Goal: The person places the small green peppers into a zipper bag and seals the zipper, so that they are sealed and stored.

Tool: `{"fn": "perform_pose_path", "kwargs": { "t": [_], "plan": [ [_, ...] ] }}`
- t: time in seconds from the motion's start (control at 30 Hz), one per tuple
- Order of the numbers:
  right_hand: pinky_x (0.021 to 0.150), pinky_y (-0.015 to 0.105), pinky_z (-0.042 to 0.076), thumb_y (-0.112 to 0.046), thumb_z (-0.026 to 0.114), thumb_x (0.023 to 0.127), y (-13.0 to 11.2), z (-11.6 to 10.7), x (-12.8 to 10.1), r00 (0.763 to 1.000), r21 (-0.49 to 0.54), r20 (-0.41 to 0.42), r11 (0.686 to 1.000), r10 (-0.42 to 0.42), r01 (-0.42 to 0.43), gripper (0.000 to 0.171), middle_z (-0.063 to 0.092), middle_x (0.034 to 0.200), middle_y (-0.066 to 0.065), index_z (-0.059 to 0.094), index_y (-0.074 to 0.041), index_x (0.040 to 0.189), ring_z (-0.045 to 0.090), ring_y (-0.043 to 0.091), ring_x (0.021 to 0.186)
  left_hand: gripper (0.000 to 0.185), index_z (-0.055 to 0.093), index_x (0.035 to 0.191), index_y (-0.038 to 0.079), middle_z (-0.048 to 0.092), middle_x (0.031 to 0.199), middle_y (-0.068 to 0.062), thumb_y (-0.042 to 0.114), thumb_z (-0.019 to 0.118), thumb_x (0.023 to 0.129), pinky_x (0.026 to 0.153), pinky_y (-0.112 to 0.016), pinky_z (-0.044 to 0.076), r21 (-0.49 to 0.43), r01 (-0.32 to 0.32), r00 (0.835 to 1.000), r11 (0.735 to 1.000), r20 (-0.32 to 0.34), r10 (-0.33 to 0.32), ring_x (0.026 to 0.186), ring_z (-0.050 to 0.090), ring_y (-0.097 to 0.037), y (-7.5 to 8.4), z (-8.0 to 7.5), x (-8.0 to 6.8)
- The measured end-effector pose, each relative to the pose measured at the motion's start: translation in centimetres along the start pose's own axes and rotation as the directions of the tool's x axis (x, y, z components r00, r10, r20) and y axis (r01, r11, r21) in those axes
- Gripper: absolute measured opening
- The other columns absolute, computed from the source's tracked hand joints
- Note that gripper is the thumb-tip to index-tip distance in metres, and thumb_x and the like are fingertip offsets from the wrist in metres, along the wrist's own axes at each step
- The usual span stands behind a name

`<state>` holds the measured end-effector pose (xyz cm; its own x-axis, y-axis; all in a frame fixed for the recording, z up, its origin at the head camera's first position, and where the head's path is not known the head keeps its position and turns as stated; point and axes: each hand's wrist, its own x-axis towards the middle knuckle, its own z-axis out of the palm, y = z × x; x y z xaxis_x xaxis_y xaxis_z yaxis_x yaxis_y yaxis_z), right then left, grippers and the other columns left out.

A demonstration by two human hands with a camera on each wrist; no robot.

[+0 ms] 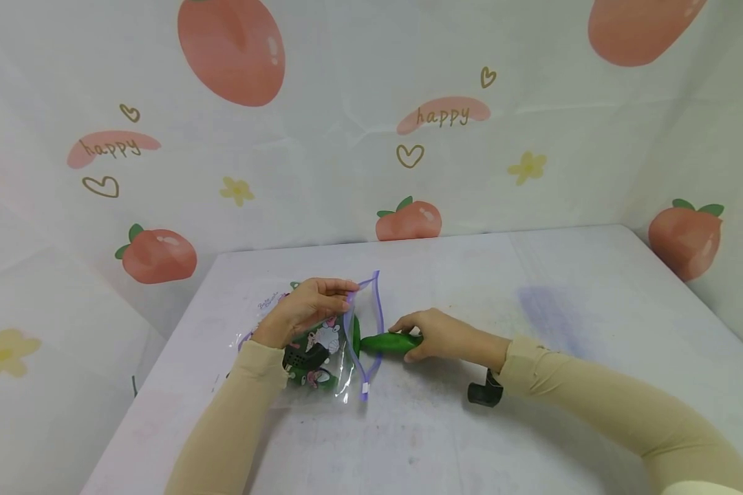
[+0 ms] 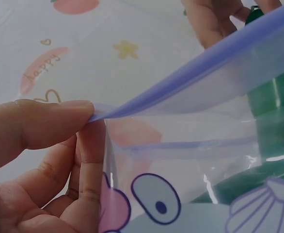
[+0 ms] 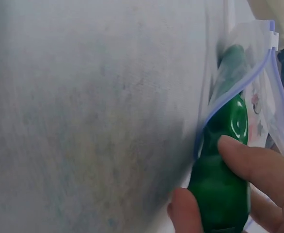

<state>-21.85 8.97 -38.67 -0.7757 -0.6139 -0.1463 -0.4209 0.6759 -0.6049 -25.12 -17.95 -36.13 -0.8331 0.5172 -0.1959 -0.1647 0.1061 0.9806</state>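
A clear zip bag [image 1: 379, 302] with a purple rim and printed cartoon figures lies on the table, its mouth spread toward the right. My left hand [image 1: 303, 309] pinches the far part of the rim between thumb and finger, plain in the left wrist view at the purple strip [image 2: 181, 80]. My right hand [image 1: 442, 337] grips a glossy long green pepper [image 1: 384, 342] by its near end. In the right wrist view, the pepper [image 3: 224, 189] reaches through the mouth with its far end inside. More green shapes [image 1: 356, 335] show through the bag; the print partly hides them.
A white slider [image 1: 365, 388] sits at the near end of the purple rim. The pale table [image 1: 470, 447] has a bluish stain [image 1: 551, 316] to the right. Behind it hangs a cloth [image 1: 334, 144] printed with peaches. Dark camera mounts [image 1: 486, 393] hang at the wrists.
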Motion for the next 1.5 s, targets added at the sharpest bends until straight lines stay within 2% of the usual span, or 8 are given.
{"fn": "perform_pose_path", "kwargs": {
  "t": [0.13, 0.27, 0.43, 0.6, 0.77, 0.97, 1.3, 1.5],
  "plan": [
    [0.071, 0.027, 0.052, -0.018, 0.083, 0.076, 0.0, 0.1, 0.2, 0.998, 0.078, -0.05, 0.996, 0.042, -0.038, 0.039, 0.067, 0.11, 0.007, 0.065, -0.012, 0.11, 0.059, 0.012, 0.086, 0.047, 0.043, 0.134, -0.015, 0.06, 0.096, 0.004, -0.006, 0.057, 0.091, 0.056, -0.021, 0.042, -0.019, 0.003, 1.0, 1.0, -0.006, -0.003, 0.07, 0.048, -0.008, 0.0, 0.1, 0.1],
    [0.074, 0.028, 0.052, -0.021, 0.081, 0.079, 0.0, 0.2, 0.5, 0.994, 0.1, -0.091, 0.994, 0.06, -0.05, 0.036, 0.068, 0.108, 0.007, 0.064, -0.011, 0.109, 0.059, 0.011, 0.085, 0.046, 0.043, 0.133, -0.016, 0.06, 0.093, 0.003, -0.008, 0.057, 0.09, 0.056, -0.02, 0.042, -0.042, 0.001, 1.0, 0.999, -0.015, -0.002, 0.071, 0.049, -0.008, 0.0, 0.2, 0.1],
    [0.076, 0.027, 0.05, -0.016, 0.076, 0.082, 0.0, 0.3, 0.8, 0.994, 0.052, -0.105, 0.999, -0.004, 0.009, 0.041, 0.068, 0.11, 0.011, 0.064, -0.004, 0.119, 0.057, 0.012, 0.086, 0.045, 0.045, 0.132, -0.016, 0.06, 0.092, 0.003, -0.009, 0.057, 0.089, 0.056, -0.019, 0.042, -0.06, -0.012, 1.0, 0.998, -0.01, 0.012, 0.073, 0.051, -0.007, -0.1, 0.1, 0.1],
    [0.076, 0.027, 0.049, -0.009, 0.071, 0.081, -0.4, 0.3, 0.9, 0.995, 0.035, -0.088, 0.998, -0.046, 0.049, 0.048, 0.066, 0.112, 0.011, 0.061, 0.0, 0.126, 0.055, 0.014, 0.087, 0.041, 0.049, 0.13, -0.012, 0.06, 0.092, 0.003, -0.008, 0.057, 0.09, 0.057, -0.019, 0.042, -0.051, -0.014, 1.0, 0.999, -0.015, 0.013, 0.073, 0.051, -0.007, -0.2, 0.1, 0.1],
    [0.086, 0.033, 0.053, -0.007, 0.073, 0.08, -0.5, 0.5, 1.0, 0.993, 0.115, -0.104, 0.991, -0.059, 0.071, 0.043, 0.065, 0.117, 0.014, 0.06, -0.002, 0.121, 0.064, 0.019, 0.096, 0.043, 0.049, 0.132, -0.01, 0.059, 0.095, 0.003, -0.006, 0.058, 0.091, 0.057, -0.019, 0.041, -0.027, 0.009, 0.999, 1.0, -0.035, -0.01, 0.073, 0.049, -0.007, -0.1, 0.1, 0.2],
    [0.084, 0.031, 0.054, -0.009, 0.078, 0.079, -0.7, 1.0, 1.4, 0.985, 0.197, -0.151, 0.974, -0.085, 0.114, 0.036, 0.067, 0.112, 0.015, 0.06, -0.004, 0.109, 0.068, 0.021, 0.094, 0.045, 0.047, 0.134, -0.011, 0.058, 0.097, 0.003, -0.004, 0.058, 0.091, 0.06, -0.019, 0.042, -0.014, 0.025, 0.998, 1.0, -0.049, -0.026, 0.077, 0.05, -0.007, -0.1, 0.2, 0.2],
    [0.081, 0.026, 0.055, -0.007, 0.077, 0.08, -1.4, 1.7, 2.6, 0.978, 0.235, -0.177, 0.96, -0.111, 0.152, 0.036, 0.066, 0.113, 0.015, 0.06, 0.0, 0.111, 0.068, 0.023, 0.093, 0.047, 0.046, 0.133, -0.014, 0.059, 0.1, 0.003, -0.005, 0.06, 0.089, 0.067, -0.016, 0.046, -0.021, 0.01, 0.999, 1.0, -0.046, -0.011, 0.081, 0.052, -0.008, -0.1, 0.2, 0.2],
    [0.081, 0.026, 0.055, -0.008, 0.077, 0.08, -1.7, 2.0, 3.2, 0.977, 0.25, -0.187, 0.957, -0.1, 0.146, 0.038, 0.065, 0.115, 0.015, 0.059, 0.001, 0.113, 0.067, 0.022, 0.094, 0.048, 0.045, 0.135, -0.013, 0.059, 0.103, 0.002, -0.005, 0.059, 0.09, 0.067, -0.016, 0.046, -0.016, 0.017, 0.999, 1.0, -0.048, -0.018, 0.082, 0.053, -0.007, 0.0, 0.3, 0.1]
  ]
}}
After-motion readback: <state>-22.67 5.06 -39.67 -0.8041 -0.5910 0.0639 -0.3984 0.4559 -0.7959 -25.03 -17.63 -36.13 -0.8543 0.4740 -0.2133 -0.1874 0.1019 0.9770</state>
